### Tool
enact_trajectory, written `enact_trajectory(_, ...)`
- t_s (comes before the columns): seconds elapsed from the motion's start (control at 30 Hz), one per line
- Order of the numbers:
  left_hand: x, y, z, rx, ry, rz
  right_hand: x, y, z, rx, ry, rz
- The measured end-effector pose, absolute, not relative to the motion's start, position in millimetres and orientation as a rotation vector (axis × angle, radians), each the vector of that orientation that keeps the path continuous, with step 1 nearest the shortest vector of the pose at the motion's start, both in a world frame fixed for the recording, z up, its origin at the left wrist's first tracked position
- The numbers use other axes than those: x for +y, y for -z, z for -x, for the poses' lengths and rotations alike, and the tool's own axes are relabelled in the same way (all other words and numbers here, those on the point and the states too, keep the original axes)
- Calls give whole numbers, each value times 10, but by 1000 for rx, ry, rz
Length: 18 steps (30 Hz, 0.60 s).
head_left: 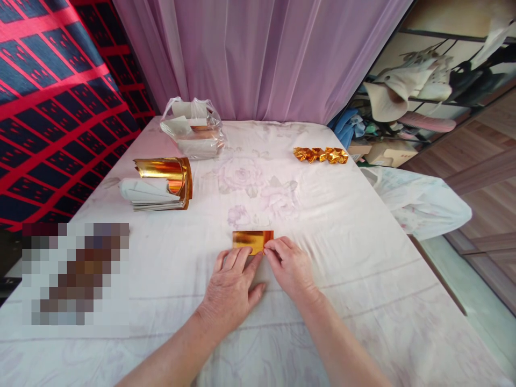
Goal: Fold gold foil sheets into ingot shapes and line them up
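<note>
A blurred mosaic block (75, 274) covers part of the lower left of the frame, so whatever lies under it cannot be made out. The near edge of the gold foil sheet (252, 240), a small shiny rectangle just below the centre, is hidden beneath the fingertips. The left hand (231, 287) lies flat with fingers spread, pressing its lower edge; the right hand (291, 267) pinches the lower right corner between thumb and curled fingers. Both rest on the white cloth (342, 226), soft and faintly printed with pale flowers. At left, one stack of foil papers (159, 185) curls upward (gold face, white backing). Above it sits one crinkled clear plastic bag (195, 129), contents indistinct. Upper right of centre, a row of folded gold pieces (321, 155) lies touching, about four, hard to count.
</note>
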<state>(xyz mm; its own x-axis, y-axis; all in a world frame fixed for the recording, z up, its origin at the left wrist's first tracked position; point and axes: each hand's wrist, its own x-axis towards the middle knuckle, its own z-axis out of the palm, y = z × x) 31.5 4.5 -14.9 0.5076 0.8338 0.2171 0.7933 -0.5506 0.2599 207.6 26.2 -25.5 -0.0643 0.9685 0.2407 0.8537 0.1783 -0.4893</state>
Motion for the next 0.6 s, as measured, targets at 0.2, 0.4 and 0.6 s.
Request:
enact_trajectory(0.2,39,143,-245,1453,-503,-2643,277,252,-2077,-1947,-311,1747)
enact_trajectory(0.4,9,163,-105,1534,-508,-2665,289,209,-2094,-1961,-368,1745)
enact_trajectory(0.6,-3,166,51,1572,-467,-2703,291,214,-2094,-1947,-380,1735)
